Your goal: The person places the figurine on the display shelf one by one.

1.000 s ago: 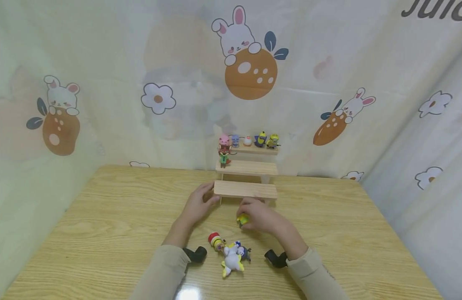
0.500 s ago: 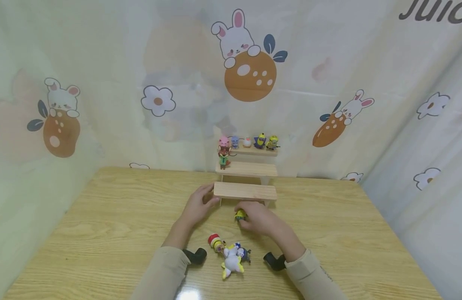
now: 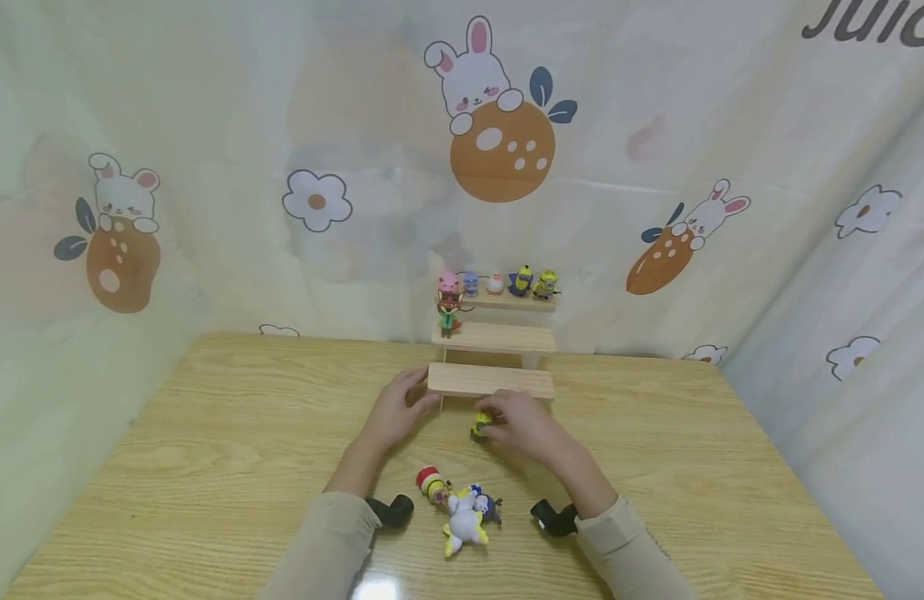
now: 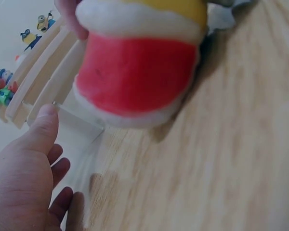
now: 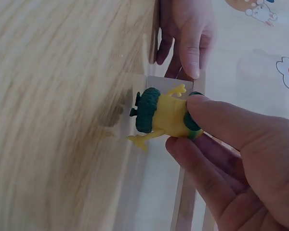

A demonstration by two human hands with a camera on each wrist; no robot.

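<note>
My right hand (image 3: 525,425) pinches a yellow minion figurine (image 5: 169,113) by its head between thumb and fingers. The figurine wears a dark green skirt, and its thin arms stick out. It is just in front of the lowest step of a wooden tiered display stand (image 3: 491,380). At the stand's left end, my left hand (image 3: 397,410) has its thumb and fingertips right at the lowest step, fingers loosely extended. In the left wrist view, a minion figurine in a red and white outfit (image 4: 139,72) lies large in front of the camera.
On the top step stand several small figurines (image 3: 495,284); a fox figurine (image 3: 448,315) is on the middle step's left end. A white and yellow figurine (image 3: 464,523) and a dark one (image 3: 490,507) lie between my forearms on the wooden table (image 3: 244,450).
My right hand has moved the minion figurine slightly toward the stand, turning it more upright in its fingers. The left hand stays at the stand's left end.
</note>
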